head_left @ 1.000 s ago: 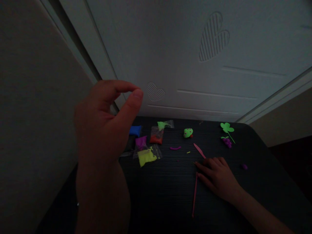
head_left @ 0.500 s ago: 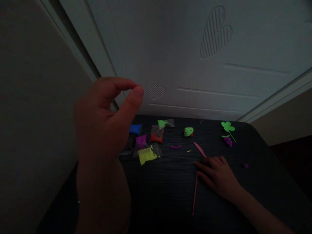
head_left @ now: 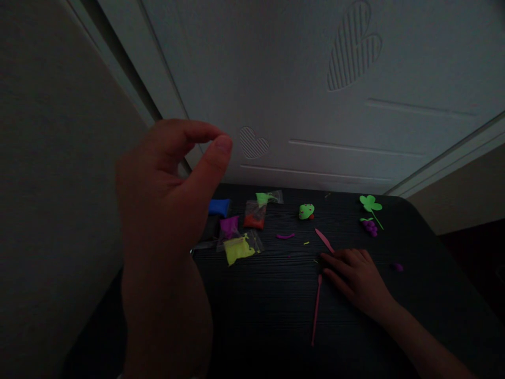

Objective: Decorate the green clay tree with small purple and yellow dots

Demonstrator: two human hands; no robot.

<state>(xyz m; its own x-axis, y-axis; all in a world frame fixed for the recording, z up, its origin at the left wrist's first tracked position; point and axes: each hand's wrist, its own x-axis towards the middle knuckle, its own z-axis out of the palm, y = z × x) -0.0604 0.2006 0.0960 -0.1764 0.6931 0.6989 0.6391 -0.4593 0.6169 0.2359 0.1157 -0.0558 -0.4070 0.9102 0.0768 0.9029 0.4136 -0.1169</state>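
Raised close to the camera, my left hand [head_left: 169, 184] has its thumb and index fingertip pressed together. Anything between them is hidden or too small to make out. My right hand [head_left: 355, 276] rests on the dark table with its fingers stretched out and apart. Its knuckles cover the handle end of a pink plastic clay knife [head_left: 324, 240]. Just left of its fingertips lie a thin pink modelling stick [head_left: 316, 311] and a tiny yellow sliver [head_left: 315, 261]. Further back are a purple clay strip [head_left: 285, 236] and a short yellow clay piece [head_left: 306, 243].
Clay bags lie behind my left hand: blue [head_left: 220, 207], purple [head_left: 229, 227], yellow [head_left: 239, 250], red [head_left: 254, 216] and green [head_left: 263, 198]. A dotted green clay figure [head_left: 305, 211], a green clover [head_left: 370, 203], purple clay grapes [head_left: 370, 228] and a purple lump [head_left: 397, 267] sit further right. A white panel [head_left: 315, 116] stands behind.
My right hand's fingertips have drawn slightly right, away from the pink stick's top, and the yellow sliver shows more plainly. My left hand keeps its pinch. The whole view has shifted a little.
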